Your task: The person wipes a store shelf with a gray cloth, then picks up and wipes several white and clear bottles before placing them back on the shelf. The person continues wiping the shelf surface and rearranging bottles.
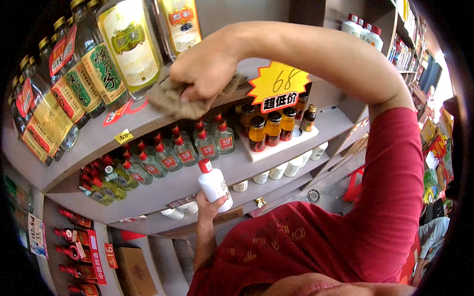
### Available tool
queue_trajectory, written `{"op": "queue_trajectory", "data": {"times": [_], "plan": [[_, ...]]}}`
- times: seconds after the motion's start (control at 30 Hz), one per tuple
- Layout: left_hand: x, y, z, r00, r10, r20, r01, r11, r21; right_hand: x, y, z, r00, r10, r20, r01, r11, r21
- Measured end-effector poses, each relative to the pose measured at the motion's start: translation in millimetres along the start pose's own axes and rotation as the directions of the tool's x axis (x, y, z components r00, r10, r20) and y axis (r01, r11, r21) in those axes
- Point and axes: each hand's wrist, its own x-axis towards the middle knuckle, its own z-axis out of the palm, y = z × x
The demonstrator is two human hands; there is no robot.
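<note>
The left hand [210, 204] grasps a white liquor bottle [215, 188] with a red cap around its lower part. The bottle leans, its cap toward the upper left, and is below and left of the yellow starburst price sign [279, 85]. The right hand [205, 71] is clenched on a crumpled brown cloth [168, 101], left of the sign at the front edge of the upper shelf [89, 145]; I cannot tell how firmly the cloth presses on it. Directly below the sign, 3 amber glass bottles [272, 129] with black caps stand in front on a white slab [264, 154]. Lower left of the sign are rows of small clear bottles [185, 152] with red caps. Farther up and left stands a large clear bottle [129, 44] with a cream label. Well to the sign's lower left is a cardboard box [136, 271]; to its lower right, a red stool [354, 182].
</note>
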Motion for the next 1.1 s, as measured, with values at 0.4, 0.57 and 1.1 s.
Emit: {"op": "queue_trajectory", "data": {"times": [0.4,0.57,1.1], "plan": [[-76,-13,-15,0.932,-0.244,-0.269,0.214,0.967,-0.136,-10,-94,92,0.584,-0.606,-0.540,0.182,0.746,-0.641],[-131,-19,-40,0.782,-0.196,-0.592,0.140,0.980,-0.140,-66,-94,152,0.555,-0.543,-0.630,0.407,0.838,-0.364],[-122,67,17,0.963,-0.013,-0.269,-0.034,0.985,-0.169,-188,-24,305,0.967,0.182,-0.177,-0.080,0.879,0.470]]}}
